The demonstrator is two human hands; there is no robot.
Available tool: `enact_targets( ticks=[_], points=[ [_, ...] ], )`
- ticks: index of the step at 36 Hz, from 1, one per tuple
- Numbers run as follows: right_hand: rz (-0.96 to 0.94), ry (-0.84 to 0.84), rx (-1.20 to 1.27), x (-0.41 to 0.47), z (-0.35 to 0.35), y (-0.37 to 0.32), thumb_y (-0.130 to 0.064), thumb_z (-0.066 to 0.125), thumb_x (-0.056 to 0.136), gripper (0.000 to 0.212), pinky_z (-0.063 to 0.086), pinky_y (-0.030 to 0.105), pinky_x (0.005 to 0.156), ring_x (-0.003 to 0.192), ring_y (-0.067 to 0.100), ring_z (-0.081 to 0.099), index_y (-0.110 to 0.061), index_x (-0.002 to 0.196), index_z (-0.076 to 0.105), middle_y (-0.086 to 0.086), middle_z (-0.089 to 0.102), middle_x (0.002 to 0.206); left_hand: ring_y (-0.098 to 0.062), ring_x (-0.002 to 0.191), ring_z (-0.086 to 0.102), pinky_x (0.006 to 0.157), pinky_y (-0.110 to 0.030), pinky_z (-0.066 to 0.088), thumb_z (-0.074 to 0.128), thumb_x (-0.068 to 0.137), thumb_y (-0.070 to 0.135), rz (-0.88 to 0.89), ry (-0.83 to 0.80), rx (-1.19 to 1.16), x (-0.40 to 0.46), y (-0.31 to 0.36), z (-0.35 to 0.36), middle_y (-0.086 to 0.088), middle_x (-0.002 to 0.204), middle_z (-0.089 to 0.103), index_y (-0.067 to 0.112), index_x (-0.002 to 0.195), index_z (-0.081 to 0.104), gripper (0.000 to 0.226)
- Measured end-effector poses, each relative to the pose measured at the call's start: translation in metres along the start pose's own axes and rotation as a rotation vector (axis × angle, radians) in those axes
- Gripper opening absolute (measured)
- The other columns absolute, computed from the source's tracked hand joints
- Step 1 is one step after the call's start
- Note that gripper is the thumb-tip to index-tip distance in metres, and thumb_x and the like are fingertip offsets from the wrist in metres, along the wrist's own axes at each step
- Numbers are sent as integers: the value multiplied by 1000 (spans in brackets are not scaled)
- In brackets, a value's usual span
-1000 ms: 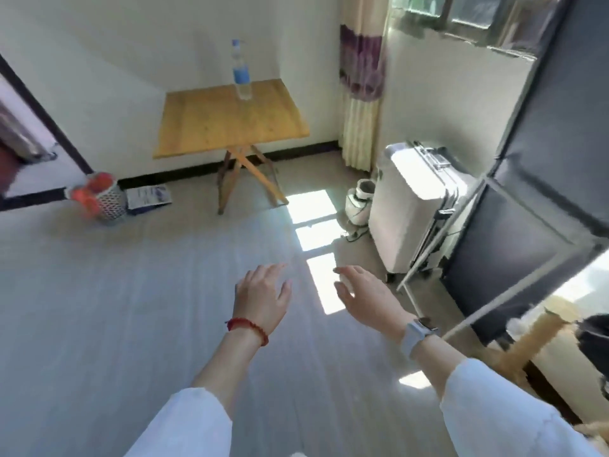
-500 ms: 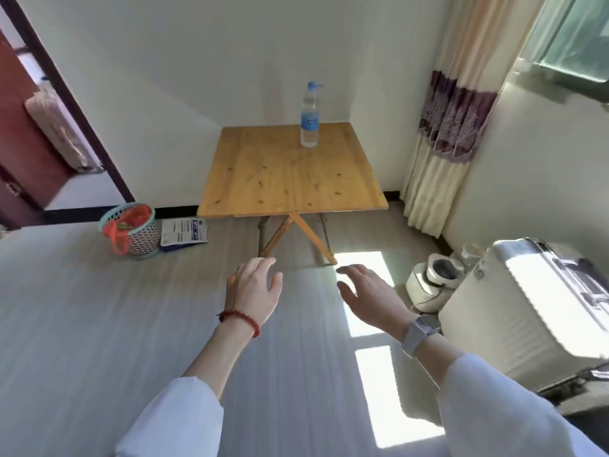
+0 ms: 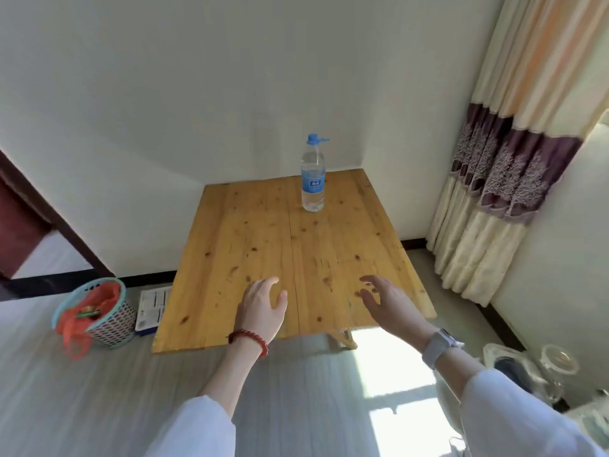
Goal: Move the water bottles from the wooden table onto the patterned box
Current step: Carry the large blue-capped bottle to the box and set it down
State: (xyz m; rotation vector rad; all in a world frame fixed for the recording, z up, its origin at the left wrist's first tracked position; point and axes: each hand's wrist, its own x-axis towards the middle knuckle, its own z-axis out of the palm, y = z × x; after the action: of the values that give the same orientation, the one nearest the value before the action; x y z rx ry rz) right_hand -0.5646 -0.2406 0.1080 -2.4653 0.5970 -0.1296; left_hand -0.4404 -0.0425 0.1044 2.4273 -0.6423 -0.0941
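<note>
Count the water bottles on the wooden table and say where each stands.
1. The water bottle stands upright near the far edge of the wooden table, right of centre. Nothing hides others.

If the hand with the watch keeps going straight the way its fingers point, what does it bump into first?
Probably the water bottle. The right hand points up across the bare wooden table, where nothing else stands, though depth is hard to judge.

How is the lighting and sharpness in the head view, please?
Head view: sun patch on the floor is blown out; the bottle and table are evenly lit and sharp; the basket looks slightly smeared; wide-angle bending shows along the curtain.
</note>
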Motion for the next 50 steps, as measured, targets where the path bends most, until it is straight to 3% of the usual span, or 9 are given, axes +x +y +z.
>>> enact_targets(
  ticks=[18, 23, 28, 31, 33, 35, 41, 44, 50],
  points=[
    [225, 68, 236, 379, 29, 47, -29, 51, 92, 46, 46, 34, 94, 112, 22, 55, -14, 133, 40, 7, 53, 129, -17, 117, 48, 93, -29, 40, 51, 90, 36, -136, -126, -303, 381, -48, 87, -4, 136, 45, 16, 133, 37, 50],
    [263, 32, 289, 476, 49, 60, -30, 63, 84, 68, 40, 26, 93, 121, 22, 49, -16, 141, 28, 7, 41, 141, -17, 124, 42, 96, -29, 37, 54, 85, 43, -78, -232, -375, 487, -45, 123, -4, 145, 32, 21, 141, 24, 67],
    [229, -44, 438, 545, 75, 69, -22, 74, 76, 96, 29, 32, 112, 138, 16, 28, -18, 146, 8, 1, 23, 151, -6, 129, 32, 103, -31, 36, 68, 76, 40, 41, -328, -496, 559, -32, 156, 11, 143, 29, 30, 140, 20, 81],
    [184, -52, 501, 572, 88, 79, -21, 78, 71, 97, 33, 22, 107, 133, 5, 30, -27, 143, 13, -18, 29, 143, 12, 115, 40, 91, -15, 40, 74, 66, 47, 153, -377, -593, 582, -25, 168, 32, 120, 39, 49, 123, 28, 74],
    [186, -62, 533, 582, 92, 81, -20, 77, 73, 91, 35, 1, 86, 121, -3, 36, -34, 137, 14, -31, 35, 126, 18, 108, 45, 84, -9, 44, 77, 58, 54, 131, -414, -650, 590, -27, 176, 27, 119, 43, 52, 117, 28, 76],
    [178, -24, 595, 588, 95, 83, -22, 76, 73, 89, 36, -3, 80, 112, -10, 42, -28, 139, 15, -28, 38, 123, 17, 102, 50, 77, -6, 45, 78, 48, 62, 101, -401, -701, 594, -30, 183, 19, 118, 48, 49, 113, 30, 81],
    [197, 31, 750, 572, 89, 73, -50, 73, 59, 87, 40, 3, 84, 106, -18, 49, -23, 132, 33, -24, 50, 119, 3, 96, 60, 78, -23, 52, 69, 48, 66, 39, -327, -702, 593, -27, 192, 12, 109, 60, 35, 115, 43, 78],
    [205, 33, 810, 546, 86, 62, -32, 72, 69, 58, 44, 6, 77, 95, -14, 58, -28, 118, 42, -18, 57, 110, -1, 93, 61, 79, -24, 50, 58, 56, 70, -69, -314, -695, 574, -23, 190, 16, 102, 62, 34, 111, 47, 66],
    [362, 84, 776, 463, 102, 61, -68, 69, 59, 55, 46, 45, 96, 115, 20, 53, -63, 108, 43, -7, 56, 118, 15, 85, 53, 70, -11, 43, 57, 66, 67, -216, -437, -756, 492, -18, 184, 28, 97, 54, 32, 112, 41, 60]
  ],
)
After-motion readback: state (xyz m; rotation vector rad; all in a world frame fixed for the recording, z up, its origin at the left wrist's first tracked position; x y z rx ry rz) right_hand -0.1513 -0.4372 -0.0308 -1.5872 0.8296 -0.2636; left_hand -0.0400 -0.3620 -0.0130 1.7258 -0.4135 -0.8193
